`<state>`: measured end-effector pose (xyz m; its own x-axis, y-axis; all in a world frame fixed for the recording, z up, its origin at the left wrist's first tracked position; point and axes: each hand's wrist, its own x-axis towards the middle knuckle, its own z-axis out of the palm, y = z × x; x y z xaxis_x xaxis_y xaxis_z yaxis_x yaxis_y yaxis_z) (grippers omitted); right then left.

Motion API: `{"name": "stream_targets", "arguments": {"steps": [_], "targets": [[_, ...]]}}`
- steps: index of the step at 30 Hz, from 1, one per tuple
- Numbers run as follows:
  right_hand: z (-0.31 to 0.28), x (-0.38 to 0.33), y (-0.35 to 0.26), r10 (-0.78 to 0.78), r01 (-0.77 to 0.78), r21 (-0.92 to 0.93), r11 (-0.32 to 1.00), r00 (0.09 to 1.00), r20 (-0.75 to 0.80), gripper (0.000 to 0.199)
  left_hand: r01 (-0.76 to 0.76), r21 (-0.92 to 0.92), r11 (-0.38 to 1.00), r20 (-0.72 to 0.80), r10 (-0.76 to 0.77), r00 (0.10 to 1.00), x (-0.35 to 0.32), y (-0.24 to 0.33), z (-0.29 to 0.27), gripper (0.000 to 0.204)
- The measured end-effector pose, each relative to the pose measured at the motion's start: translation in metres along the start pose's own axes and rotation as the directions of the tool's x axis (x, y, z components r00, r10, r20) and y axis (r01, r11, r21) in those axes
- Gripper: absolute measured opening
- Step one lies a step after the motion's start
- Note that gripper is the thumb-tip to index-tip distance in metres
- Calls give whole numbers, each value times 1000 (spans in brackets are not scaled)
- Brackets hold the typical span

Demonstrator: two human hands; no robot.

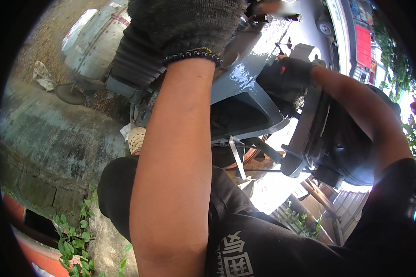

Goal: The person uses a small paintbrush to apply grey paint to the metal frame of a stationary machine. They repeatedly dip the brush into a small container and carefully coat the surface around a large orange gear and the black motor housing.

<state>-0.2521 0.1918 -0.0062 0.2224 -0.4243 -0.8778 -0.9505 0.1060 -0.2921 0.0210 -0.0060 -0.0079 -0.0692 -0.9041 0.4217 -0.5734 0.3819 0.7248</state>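
Nearest the camera, a bare left forearm (173, 152) rises from the lower edge up through the middle of the view, hiding part of what lies behind it. At its wrist sits a bracelet of dark beads (194, 56), just at the cuff of a dark knitted glove. The gloved left hand (192, 23) is at the top of the view, over the near part of a grey metal machine (240, 81); its fingers are cut off or hidden, so I cannot tell whether it is gripping. Just right of it, two dark rods (263, 18) with round ends stick out.

From the right edge, below a black sleeve, the other arm reaches inward. The gloved right hand (289, 76) is close against the upper right part of the machine, beside a pale block (305, 51). Its fingers are in shadow, and whether they are clenched on anything cannot be told.

The machine spans the upper middle, between and below the two hands, with a roughly triangular opening in its side. A black ribbed hose (138, 53) lies left of the left hand, and beyond it is a weathered metal housing (97, 44).

At left runs a worn concrete ledge (64, 138), with a cream shoe (136, 140) at its right end and green vines (74, 242) below.
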Motion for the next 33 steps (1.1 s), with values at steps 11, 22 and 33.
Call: {"name": "stream_targets", "arguments": {"steps": [11,22,33], "targets": [[-6,10,7,262,-219,-223,950,947,184,28,-32,16,999,-55,33,998,-3,-1,8,62],[3,-1,-15,186,-151,-168,974,957,223,24,-13,-3,1000,-38,13,999,2,-1,-3,57],[-14,-6,-11,304,-274,-158,949,930,209,21,-33,23,999,-63,34,997,-4,0,8,59]]}}
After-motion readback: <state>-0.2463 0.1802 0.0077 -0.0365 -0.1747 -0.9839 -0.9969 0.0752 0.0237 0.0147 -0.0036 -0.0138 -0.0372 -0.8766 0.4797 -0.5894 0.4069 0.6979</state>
